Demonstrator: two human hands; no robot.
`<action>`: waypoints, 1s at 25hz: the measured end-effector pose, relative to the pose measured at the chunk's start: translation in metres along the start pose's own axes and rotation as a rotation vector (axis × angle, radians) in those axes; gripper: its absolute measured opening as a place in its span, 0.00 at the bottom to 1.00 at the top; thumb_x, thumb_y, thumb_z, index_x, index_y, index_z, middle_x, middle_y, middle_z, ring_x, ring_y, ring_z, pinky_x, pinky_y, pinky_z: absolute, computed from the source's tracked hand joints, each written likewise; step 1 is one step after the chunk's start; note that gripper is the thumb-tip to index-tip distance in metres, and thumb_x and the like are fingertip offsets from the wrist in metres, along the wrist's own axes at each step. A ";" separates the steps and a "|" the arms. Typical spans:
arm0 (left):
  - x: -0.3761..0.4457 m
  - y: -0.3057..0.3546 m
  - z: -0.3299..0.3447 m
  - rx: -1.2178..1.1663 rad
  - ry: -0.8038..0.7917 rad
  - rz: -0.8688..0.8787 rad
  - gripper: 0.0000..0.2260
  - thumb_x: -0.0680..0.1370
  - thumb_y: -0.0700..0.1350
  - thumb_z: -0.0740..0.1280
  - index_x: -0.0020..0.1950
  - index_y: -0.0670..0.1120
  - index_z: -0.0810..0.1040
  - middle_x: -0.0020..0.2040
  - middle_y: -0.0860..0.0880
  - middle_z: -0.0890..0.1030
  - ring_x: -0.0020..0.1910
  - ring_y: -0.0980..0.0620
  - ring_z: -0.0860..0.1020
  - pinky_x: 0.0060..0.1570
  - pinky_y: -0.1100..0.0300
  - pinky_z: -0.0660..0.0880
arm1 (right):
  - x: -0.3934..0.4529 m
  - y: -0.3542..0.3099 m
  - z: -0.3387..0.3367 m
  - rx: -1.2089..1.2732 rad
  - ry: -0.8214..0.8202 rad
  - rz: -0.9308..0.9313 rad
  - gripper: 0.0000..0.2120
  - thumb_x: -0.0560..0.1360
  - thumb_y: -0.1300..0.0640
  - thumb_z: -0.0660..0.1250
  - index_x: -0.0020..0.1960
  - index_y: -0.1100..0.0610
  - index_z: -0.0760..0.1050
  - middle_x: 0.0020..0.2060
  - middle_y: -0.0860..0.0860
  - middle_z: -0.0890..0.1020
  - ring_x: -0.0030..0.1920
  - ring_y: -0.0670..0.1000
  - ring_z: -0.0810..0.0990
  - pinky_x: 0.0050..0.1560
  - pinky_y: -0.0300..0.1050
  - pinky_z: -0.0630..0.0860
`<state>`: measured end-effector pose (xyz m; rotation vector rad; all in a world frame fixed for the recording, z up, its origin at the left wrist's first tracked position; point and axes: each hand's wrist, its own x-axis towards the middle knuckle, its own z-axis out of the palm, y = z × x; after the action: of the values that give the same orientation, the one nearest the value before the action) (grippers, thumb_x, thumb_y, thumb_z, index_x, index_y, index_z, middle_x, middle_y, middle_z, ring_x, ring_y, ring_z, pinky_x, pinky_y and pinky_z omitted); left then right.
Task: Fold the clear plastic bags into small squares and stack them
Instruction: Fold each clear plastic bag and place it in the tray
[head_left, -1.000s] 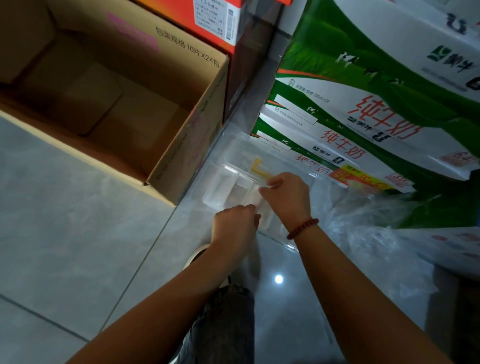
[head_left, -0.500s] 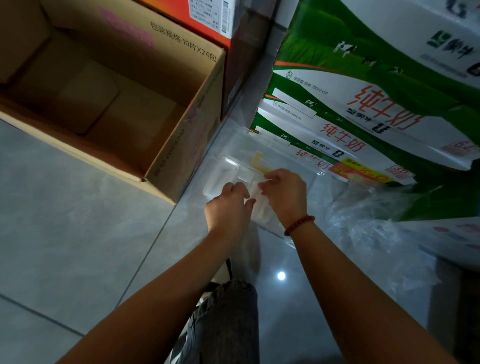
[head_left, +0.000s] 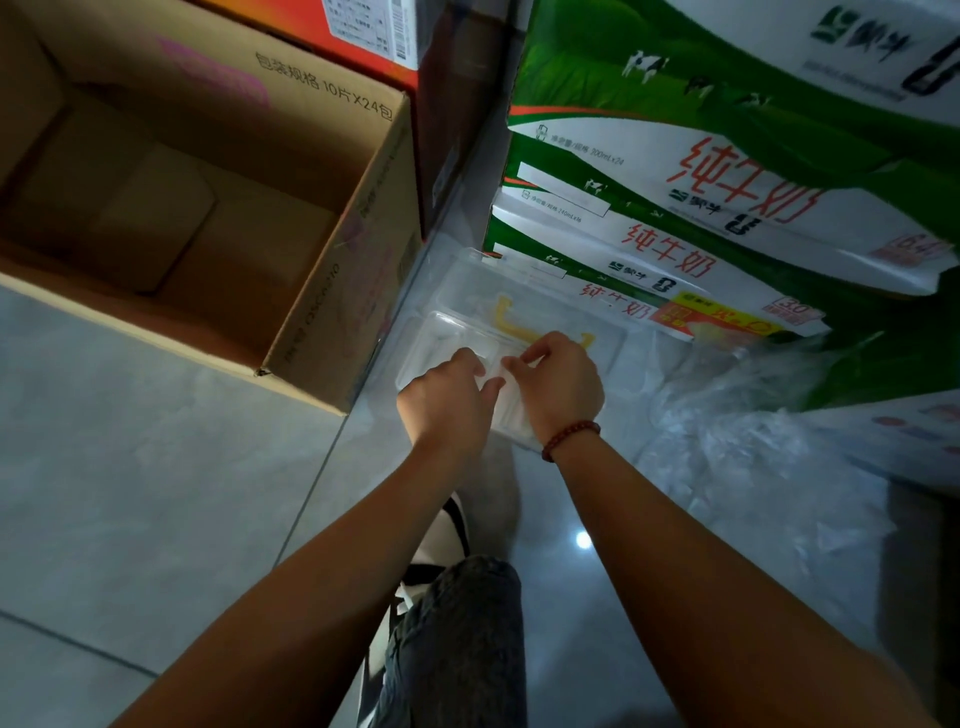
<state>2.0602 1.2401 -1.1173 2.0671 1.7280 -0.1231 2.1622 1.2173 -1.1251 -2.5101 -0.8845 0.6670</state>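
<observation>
From my remote seat this reads as a shop stockroom or storage corner: printed milk cartons (head_left: 727, 218) stacked high in green and white, an open brown shipping box (head_left: 218, 208) marked with a pack count (10 pieces by 24 packs), a red carton (head_left: 363, 36) behind it, all standing on grey floor tiles (head_left: 130, 493).

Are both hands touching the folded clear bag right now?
Touching. The head view shows the left hand and right hand pinching the folded clear bag between their fingertips.

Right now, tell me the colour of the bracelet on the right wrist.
Dark red beads on the bracelet, head view.
</observation>
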 end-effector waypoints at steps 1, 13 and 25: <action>0.000 0.000 -0.001 -0.003 0.004 -0.004 0.16 0.78 0.61 0.59 0.60 0.54 0.73 0.45 0.52 0.82 0.37 0.53 0.72 0.36 0.61 0.64 | 0.000 0.002 0.000 0.025 -0.010 -0.005 0.09 0.72 0.48 0.71 0.41 0.49 0.72 0.43 0.47 0.79 0.41 0.46 0.76 0.40 0.40 0.69; -0.049 0.067 0.022 -0.637 -0.084 0.299 0.11 0.75 0.49 0.71 0.55 0.47 0.77 0.47 0.52 0.76 0.39 0.55 0.76 0.45 0.58 0.75 | -0.050 0.102 -0.052 0.324 0.423 0.062 0.06 0.71 0.59 0.72 0.46 0.52 0.77 0.42 0.47 0.75 0.45 0.50 0.76 0.46 0.44 0.76; -0.086 0.137 0.102 -0.412 -0.389 0.272 0.26 0.75 0.49 0.70 0.70 0.40 0.69 0.66 0.41 0.71 0.63 0.44 0.72 0.58 0.67 0.62 | -0.083 0.227 -0.080 0.280 0.168 0.335 0.23 0.75 0.52 0.69 0.68 0.54 0.70 0.67 0.54 0.69 0.68 0.53 0.66 0.66 0.40 0.61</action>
<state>2.1933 1.1056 -1.1419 1.8036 1.1220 -0.0715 2.2568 0.9817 -1.1499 -2.4304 -0.2885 0.6191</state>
